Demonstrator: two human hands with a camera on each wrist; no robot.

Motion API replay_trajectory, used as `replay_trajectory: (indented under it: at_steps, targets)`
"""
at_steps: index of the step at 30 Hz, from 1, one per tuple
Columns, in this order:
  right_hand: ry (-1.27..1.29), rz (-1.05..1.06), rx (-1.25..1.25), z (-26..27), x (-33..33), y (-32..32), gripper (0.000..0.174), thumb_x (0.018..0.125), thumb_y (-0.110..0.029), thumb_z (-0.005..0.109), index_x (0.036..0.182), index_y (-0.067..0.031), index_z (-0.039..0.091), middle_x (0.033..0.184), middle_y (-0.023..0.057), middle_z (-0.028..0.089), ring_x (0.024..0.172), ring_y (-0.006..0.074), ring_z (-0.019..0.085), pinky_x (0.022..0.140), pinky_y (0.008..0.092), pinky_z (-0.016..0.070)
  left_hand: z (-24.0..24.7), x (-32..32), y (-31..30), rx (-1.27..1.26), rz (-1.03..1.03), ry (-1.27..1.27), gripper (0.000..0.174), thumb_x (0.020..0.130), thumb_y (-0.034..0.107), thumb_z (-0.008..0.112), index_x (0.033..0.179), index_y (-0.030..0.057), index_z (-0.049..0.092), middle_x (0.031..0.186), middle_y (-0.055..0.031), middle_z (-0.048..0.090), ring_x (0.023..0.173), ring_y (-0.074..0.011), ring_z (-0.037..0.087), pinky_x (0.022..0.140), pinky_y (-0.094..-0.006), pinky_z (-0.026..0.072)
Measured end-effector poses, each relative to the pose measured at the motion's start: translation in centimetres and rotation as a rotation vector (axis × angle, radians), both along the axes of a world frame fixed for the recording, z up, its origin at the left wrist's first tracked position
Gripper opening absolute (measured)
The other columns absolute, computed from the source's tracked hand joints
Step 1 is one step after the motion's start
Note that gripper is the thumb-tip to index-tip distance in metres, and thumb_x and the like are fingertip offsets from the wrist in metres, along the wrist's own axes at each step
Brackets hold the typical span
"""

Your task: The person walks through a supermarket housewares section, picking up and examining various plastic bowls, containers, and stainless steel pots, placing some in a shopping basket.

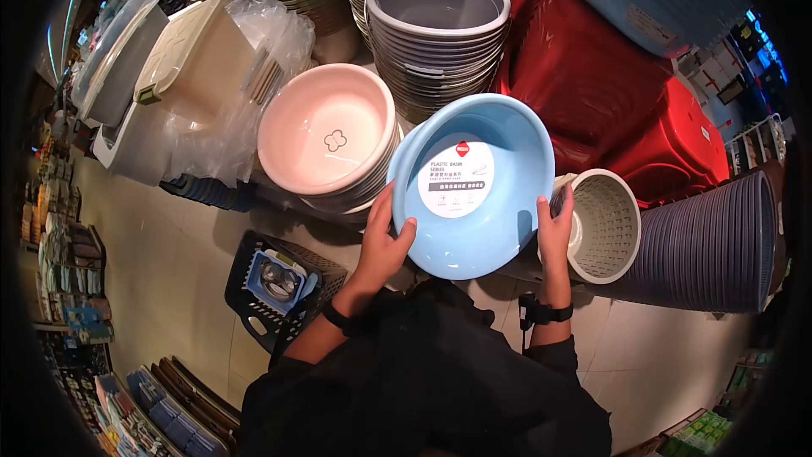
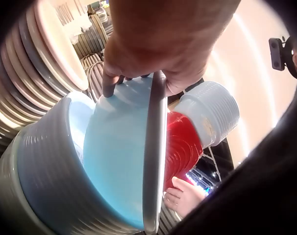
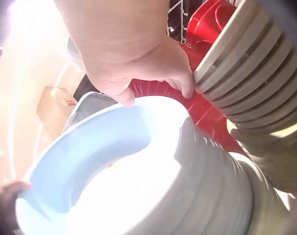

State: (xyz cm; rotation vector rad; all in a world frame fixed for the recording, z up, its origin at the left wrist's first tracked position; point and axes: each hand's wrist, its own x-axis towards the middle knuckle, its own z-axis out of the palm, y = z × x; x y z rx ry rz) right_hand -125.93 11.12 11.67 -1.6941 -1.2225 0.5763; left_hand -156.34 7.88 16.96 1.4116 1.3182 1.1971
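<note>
In the head view a light blue plastic basin (image 1: pixel 512 178) with a round white label tilts toward me, over more nested basins (image 2: pixel 45 166). My left hand (image 1: pixel 382 241) grips its left rim. In the left wrist view the thumb lies on one side of the tilted basin wall (image 2: pixel 121 147) and the fingers (image 2: pixel 109 81) on the other. My right hand (image 1: pixel 554 241) is at the right rim, its thumb against the edge. The right wrist view shows its fingers (image 3: pixel 186 85) extended past the rim, beside stacked beige baskets (image 3: pixel 251 73).
Pink basins (image 1: pixel 317 131) are stacked to the left and grey buckets (image 1: pixel 436 42) behind. Red tubs (image 1: pixel 584 76) stand at the back right. Beige perforated baskets (image 1: pixel 622 228) and a nested row of dark bins (image 1: pixel 702 245) lie right. A black shopping basket (image 1: pixel 254 322) is on the floor at lower left.
</note>
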Motion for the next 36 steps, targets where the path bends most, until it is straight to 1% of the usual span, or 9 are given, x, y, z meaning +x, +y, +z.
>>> replay_trajectory:
  at_steps: [1, 9, 15, 17, 19, 23, 28, 31, 36]
  targets:
    - [0.176, -0.022, 0.018, -0.5, 0.2, 0.6, 0.065, 0.088, -0.021, 0.060, 0.138, 0.0077, 0.030, 0.139, 0.0253, 0.038, 0.129, 0.0351, 0.040, 0.107, 0.0401, 0.0300, 0.5, 0.0, -0.1, 0.061, -0.024, 0.041, 0.056, 0.085, 0.005, 0.056, 0.138, -0.0048, 0.037, 0.141, -0.0209, 0.035, 0.131, -0.0299, 0.037, 0.108, -0.0375, 0.0298]
    - [0.196, -0.204, 0.021, 1.9, -0.3, 1.0, 0.036, 0.092, -0.018, 0.055, 0.119, 0.0044, 0.052, 0.114, 0.0143, 0.058, 0.102, 0.0197, 0.055, 0.091, 0.0315, 0.0425, 0.0, -2.4, 0.8, -0.108, -0.115, -0.093, 0.057, 0.087, 0.008, 0.056, 0.139, -0.0044, 0.035, 0.141, -0.0215, 0.037, 0.131, -0.0309, 0.038, 0.107, -0.0384, 0.0307]
    - [0.289, -0.340, 0.341, 1.0, -1.0, 0.4, 0.031, 0.094, -0.023, 0.055, 0.111, 0.0031, 0.053, 0.101, 0.0097, 0.059, 0.092, 0.0150, 0.054, 0.085, 0.0300, 0.0438, 8.0, -3.8, 0.9, 0.599, -0.407, 0.357, 0.054, 0.085, 0.011, 0.060, 0.134, -0.0051, 0.042, 0.141, -0.0254, 0.037, 0.131, -0.0372, 0.039, 0.106, -0.0415, 0.0331]
    - [0.198, -0.276, 0.147, 2.7, -0.6, -0.1, 0.030, 0.095, -0.023, 0.054, 0.108, 0.0036, 0.053, 0.099, 0.0074, 0.060, 0.087, 0.0144, 0.054, 0.080, 0.0295, 0.0448, 7.4, -3.1, 1.5, 0.560, -0.385, 0.365, 0.056, 0.087, 0.014, 0.058, 0.136, -0.0059, 0.038, 0.139, -0.0266, 0.037, 0.130, -0.0385, 0.038, 0.106, -0.0422, 0.0325]
    - [0.129, -0.248, 0.035, 3.3, 0.3, 0.1, 0.030, 0.094, -0.025, 0.055, 0.105, 0.0034, 0.054, 0.091, 0.0075, 0.060, 0.080, 0.0137, 0.055, 0.074, 0.0294, 0.0455, 5.3, -3.0, 2.3, 0.163, -0.197, 0.213, 0.061, 0.088, 0.020, 0.058, 0.139, -0.0028, 0.033, 0.140, -0.0250, 0.037, 0.128, -0.0396, 0.040, 0.105, -0.0433, 0.0337]
    - [-0.200, -0.134, -0.238, 2.9, -0.2, 0.8, 0.032, 0.091, -0.028, 0.057, 0.100, 0.0028, 0.056, 0.083, 0.0157, 0.063, 0.075, 0.0210, 0.060, 0.071, 0.0349, 0.0469, -1.5, -4.9, 5.0, -0.093, -0.226, -0.016, 0.063, 0.091, 0.023, 0.053, 0.140, -0.0066, 0.027, 0.137, -0.0290, 0.039, 0.127, -0.0407, 0.040, 0.104, -0.0428, 0.0338]
    - [-0.211, -0.095, -0.267, 1.2, 1.0, 1.6, 0.037, 0.090, -0.030, 0.056, 0.107, 0.0027, 0.058, 0.091, 0.0206, 0.065, 0.083, 0.0294, 0.064, 0.075, 0.0373, 0.0481, -4.8, -4.4, 7.0, -0.123, -0.206, 0.082, 0.062, 0.090, 0.024, 0.052, 0.139, -0.0069, 0.029, 0.136, -0.0299, 0.039, 0.126, -0.0420, 0.041, 0.104, -0.0440, 0.0346]
    - [-0.258, -0.154, -0.332, 1.1, 2.0, 2.3, 0.036, 0.090, -0.027, 0.057, 0.106, 0.0047, 0.058, 0.087, 0.0153, 0.065, 0.078, 0.0224, 0.061, 0.073, 0.0344, 0.0480, -6.1, -3.1, 8.5, -0.204, -0.247, 0.248, 0.065, 0.089, 0.026, 0.054, 0.138, -0.0082, 0.030, 0.135, -0.0305, 0.040, 0.126, -0.0421, 0.040, 0.103, -0.0447, 0.0350]
    - [-0.366, -0.110, -0.437, -1.1, 2.6, 2.4, 0.038, 0.089, -0.029, 0.057, 0.108, 0.0033, 0.058, 0.093, 0.0195, 0.066, 0.085, 0.0277, 0.064, 0.077, 0.0363, 0.0484, -5.2, -3.5, 7.6, -0.183, -0.222, 0.325, 0.065, 0.088, 0.024, 0.057, 0.136, -0.0102, 0.031, 0.134, -0.0306, 0.040, 0.128, -0.0409, 0.040, 0.105, -0.0444, 0.0339]
